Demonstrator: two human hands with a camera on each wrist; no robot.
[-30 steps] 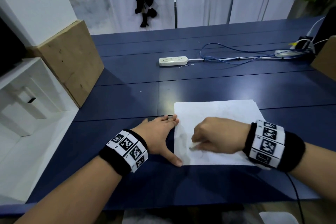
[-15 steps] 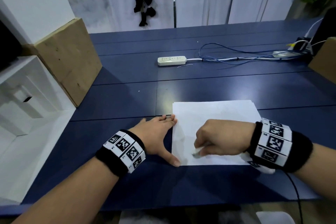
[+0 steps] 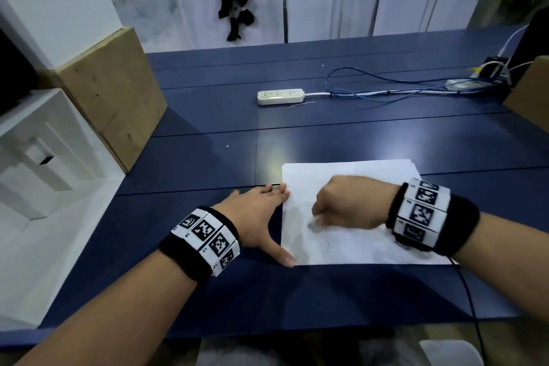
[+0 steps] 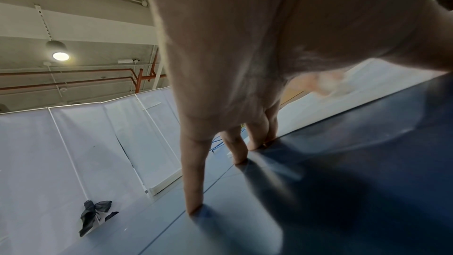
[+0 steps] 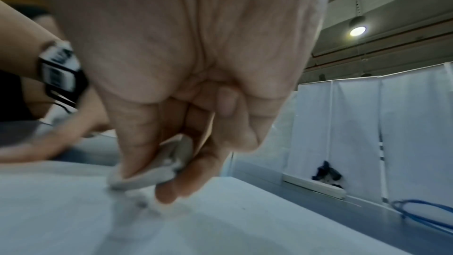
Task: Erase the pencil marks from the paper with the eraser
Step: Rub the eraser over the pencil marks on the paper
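A white sheet of paper (image 3: 356,244) lies on the dark blue table (image 3: 208,157), with faint grey pencil marks (image 3: 326,244) near its lower middle. My right hand (image 3: 344,205) is curled in a fist over the sheet and pinches a worn grey-white eraser (image 5: 157,170) between thumb and fingers. The eraser's lower edge touches the paper (image 5: 73,210); it shows as a blurred patch (image 3: 315,224) in the head view. My left hand (image 3: 261,211) lies flat with straight fingers (image 4: 193,181) on the table, thumb and fingertips at the sheet's left edge.
A white power strip (image 3: 280,96) and blue cables (image 3: 386,89) lie at the back of the table. A wooden box (image 3: 113,98) and a white cabinet (image 3: 38,163) stand on the left. Another wooden panel (image 3: 531,92) is at the far right.
My right hand with the eraser has moved up and slightly left on the sheet after being nearer its lower edge half a second ago. The left hand has stayed at the paper's edge.
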